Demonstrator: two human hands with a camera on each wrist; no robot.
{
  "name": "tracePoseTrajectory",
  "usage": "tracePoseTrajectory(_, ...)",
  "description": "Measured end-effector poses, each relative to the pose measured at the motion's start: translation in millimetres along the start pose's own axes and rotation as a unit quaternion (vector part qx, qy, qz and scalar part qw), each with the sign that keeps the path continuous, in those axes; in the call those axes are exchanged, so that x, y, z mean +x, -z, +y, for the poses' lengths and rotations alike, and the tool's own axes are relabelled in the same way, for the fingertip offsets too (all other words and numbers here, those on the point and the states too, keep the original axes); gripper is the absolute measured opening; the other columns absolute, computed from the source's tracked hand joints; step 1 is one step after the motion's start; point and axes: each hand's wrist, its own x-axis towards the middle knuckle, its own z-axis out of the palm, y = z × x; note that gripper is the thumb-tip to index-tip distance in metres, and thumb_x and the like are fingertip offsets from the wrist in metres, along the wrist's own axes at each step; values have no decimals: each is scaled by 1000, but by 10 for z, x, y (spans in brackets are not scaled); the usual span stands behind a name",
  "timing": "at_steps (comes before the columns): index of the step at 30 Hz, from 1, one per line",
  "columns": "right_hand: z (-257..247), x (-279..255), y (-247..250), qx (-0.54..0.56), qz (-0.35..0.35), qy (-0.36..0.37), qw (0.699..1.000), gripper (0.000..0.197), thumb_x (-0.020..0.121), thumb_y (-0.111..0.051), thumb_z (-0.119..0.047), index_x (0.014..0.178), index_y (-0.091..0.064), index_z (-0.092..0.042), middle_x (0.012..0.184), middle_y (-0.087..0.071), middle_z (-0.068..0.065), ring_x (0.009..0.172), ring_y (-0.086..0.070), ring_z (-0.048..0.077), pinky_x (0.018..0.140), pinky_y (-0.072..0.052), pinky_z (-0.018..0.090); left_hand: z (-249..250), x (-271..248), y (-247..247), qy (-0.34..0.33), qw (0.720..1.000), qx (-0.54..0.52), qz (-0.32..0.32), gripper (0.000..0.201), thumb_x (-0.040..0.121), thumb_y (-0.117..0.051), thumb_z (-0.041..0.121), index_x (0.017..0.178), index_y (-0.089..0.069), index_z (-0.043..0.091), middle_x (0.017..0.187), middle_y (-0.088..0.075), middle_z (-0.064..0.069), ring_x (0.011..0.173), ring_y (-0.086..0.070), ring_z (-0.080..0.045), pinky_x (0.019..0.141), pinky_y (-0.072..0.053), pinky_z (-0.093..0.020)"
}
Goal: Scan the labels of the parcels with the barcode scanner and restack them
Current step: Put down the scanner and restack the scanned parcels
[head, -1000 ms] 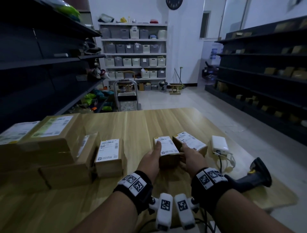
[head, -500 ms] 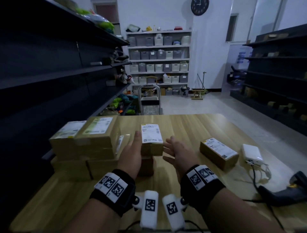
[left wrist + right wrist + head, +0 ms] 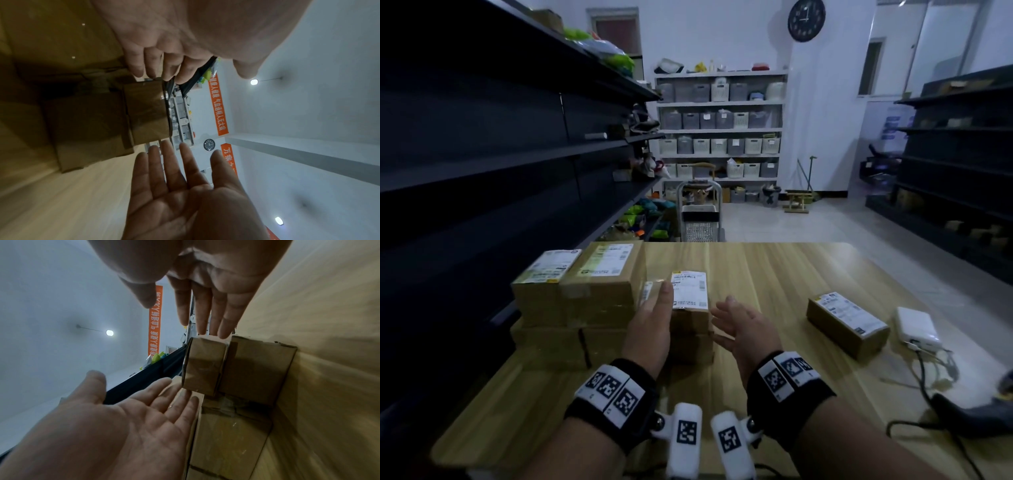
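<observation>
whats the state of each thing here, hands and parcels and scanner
left hand: open, fingers straight along the stacked parcel
right hand: open, apart from it
small brown cardboard parcel: stacked, label up
lone brown cardboard parcel: flat on the wooden table
black barcode scanner: lying unheld

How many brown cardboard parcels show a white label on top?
4: two atop the left stack, one between the hands, one alone at right; more may be hidden.

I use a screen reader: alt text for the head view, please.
Two open hands, left and right, flank a small labelled parcel stacked beside bigger boxes on a wooden table. Another parcel lies apart at right.
</observation>
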Motion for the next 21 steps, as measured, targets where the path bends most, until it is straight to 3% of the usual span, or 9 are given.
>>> tracePoseTrajectory(6,-55,-13,73,-4,5,-11,1000,30,108,-58,-36,118,-70,-11,120,-77,8,117,-70,23,95,-60,41,100,-46,-65,-7,1000,15,-4,104,78,-26,102,149,-64,36,143,-71,5,136,-62,-22,125,-40,-54)
tracePoseTrajectory(10,-133,-22,18,-14,-14,-18,1000,29,111,-53,-36,113,-70,-13,110,-79,3,107,-72,15,80,-58,31,95,-22,-108,1,1000,7,-7,74,101,-29,86,135,-68,34,133,-74,1,127,-66,-23,121,-45,-52)
tracePoseTrajectory(16,-108,5,37,-19,-10,-16,1000,36,110,-54,-38,123,-69,-8,117,-78,8,109,-72,18,78,-59,29,93,38,-118,7,1000,22,-4,97,90,-28,97,152,-62,31,149,-67,-1,138,-60,-26,125,-40,-56)
tracePoseTrajectory(19,-39,17,66,-23,-11,-13,1000,38,109,-54,-41,124,-70,-9,121,-77,9,113,-72,20,86,-60,32,43,110,-115,-6,999,36,15,118,72,-25,111,155,-60,34,165,-54,2,150,-52,-24,129,-35,-57)
tracePoseTrajectory(21,-10,53,104,-33,-7,-14,999,41,109,-54,-43,128,-70,-9,124,-76,8,116,-71,21,96,-60,38,93,49,-134,-27,998,45,20,112,77,-28,108,152,-63,33,156,-62,2,143,-57,-23,126,-39,-55)
